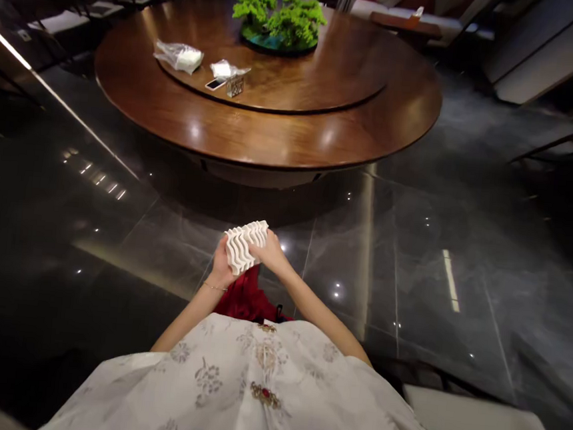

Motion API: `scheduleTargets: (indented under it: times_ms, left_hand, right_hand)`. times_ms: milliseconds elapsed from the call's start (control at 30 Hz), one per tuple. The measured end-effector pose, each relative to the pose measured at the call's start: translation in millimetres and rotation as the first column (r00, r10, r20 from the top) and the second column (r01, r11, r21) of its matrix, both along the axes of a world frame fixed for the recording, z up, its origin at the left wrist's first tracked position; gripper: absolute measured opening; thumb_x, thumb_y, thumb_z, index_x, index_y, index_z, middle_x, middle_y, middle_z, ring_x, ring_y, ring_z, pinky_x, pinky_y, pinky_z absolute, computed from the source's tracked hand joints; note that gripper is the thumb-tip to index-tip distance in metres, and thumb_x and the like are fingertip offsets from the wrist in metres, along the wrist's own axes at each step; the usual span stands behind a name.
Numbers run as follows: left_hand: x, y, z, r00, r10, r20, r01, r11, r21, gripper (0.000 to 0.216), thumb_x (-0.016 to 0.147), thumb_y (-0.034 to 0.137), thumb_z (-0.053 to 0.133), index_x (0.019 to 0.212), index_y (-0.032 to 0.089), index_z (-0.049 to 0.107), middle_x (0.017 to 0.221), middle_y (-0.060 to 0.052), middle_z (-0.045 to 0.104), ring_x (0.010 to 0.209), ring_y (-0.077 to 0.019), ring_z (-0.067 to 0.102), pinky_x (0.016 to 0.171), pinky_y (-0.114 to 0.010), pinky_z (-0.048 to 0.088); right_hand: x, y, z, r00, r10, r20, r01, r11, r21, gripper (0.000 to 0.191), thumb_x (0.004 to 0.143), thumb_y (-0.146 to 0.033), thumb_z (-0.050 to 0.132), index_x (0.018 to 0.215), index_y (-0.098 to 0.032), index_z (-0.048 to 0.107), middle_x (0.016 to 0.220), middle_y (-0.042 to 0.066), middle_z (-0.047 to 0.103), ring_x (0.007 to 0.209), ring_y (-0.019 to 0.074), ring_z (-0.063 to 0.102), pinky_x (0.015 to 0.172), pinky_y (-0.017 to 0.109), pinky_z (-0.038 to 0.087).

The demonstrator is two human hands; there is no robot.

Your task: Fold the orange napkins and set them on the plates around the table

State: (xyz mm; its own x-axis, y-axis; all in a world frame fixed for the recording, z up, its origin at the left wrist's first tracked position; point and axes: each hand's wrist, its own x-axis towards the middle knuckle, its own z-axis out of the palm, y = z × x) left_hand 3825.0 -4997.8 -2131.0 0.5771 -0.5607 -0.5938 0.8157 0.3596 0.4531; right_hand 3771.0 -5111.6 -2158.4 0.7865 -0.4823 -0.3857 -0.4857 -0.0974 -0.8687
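The left hand [222,267] and the right hand [274,251] hold a white wavy ribbed object [242,243], with fingers clamped on its sides. I cannot read any writing on it.

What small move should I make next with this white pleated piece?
Probably firm up your grip slightly with both hands before shifting it: the white pleated piece is held only at its sides between your left hand and right hand, above the red cloth.
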Motion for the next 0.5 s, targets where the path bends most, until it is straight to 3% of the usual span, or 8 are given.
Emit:
scheduleTargets:
  times_ms: [133,233,367,500]
  left_hand:
    - [116,-117,-4.9,0.996,-0.069,-0.063,0.07,0.997,0.016,0.031,0.083,0.035,0.047,0.096,0.012,0.064,0.091,-0.01,0.07,0.095,-0.0231,0.065,0.098,-0.039,0.044]
    - [197,-202,-20.6,0.991,-0.104,-0.08,0.106,0.994,0.017,0.032,0.087,0.035,0.042,0.094,0.012,0.064,0.086,-0.009,0.07,0.093,-0.0218,0.065,0.095,-0.036,0.047]
    - [306,-308,-65.1,0.984,-0.166,-0.064,0.168,0.986,0.014,0.032,0.088,0.035,0.043,0.097,0.013,0.064,0.086,-0.008,0.07,0.091,-0.0218,0.066,0.089,-0.035,0.051]
    - [423,-418,-109.5,0.989,-0.123,-0.086,0.128,0.99,0.052,0.029,0.088,0.034,0.046,0.095,0.013,0.063,0.082,-0.007,0.07,0.081,-0.019,0.067,0.084,-0.032,0.052]
  right_hand:
    - [106,-106,-21.1,0.981,-0.178,-0.083,0.183,0.981,0.056,0.06,0.063,-0.045,0.066,0.112,-0.015,0.051,0.114,0.013,0.058,0.106,0.0256,0.055,0.088,0.033,0.044]
    - [176,-186,-36.2,0.96,-0.269,-0.079,0.276,0.957,0.09,0.054,0.065,-0.043,0.063,0.11,-0.016,0.052,0.111,0.011,0.06,0.103,0.0227,0.057,0.086,0.031,0.045]
    - [278,-293,-66.9,0.959,-0.276,-0.066,0.281,0.957,0.073,0.053,0.064,-0.042,0.062,0.109,-0.015,0.053,0.111,0.011,0.06,0.102,0.0236,0.058,0.087,0.034,0.045]
    - [399,-403,-107.6,0.954,-0.285,-0.09,0.286,0.958,0.001,0.058,0.063,-0.045,0.062,0.111,-0.014,0.053,0.112,0.014,0.06,0.104,0.0278,0.057,0.088,0.038,0.046]
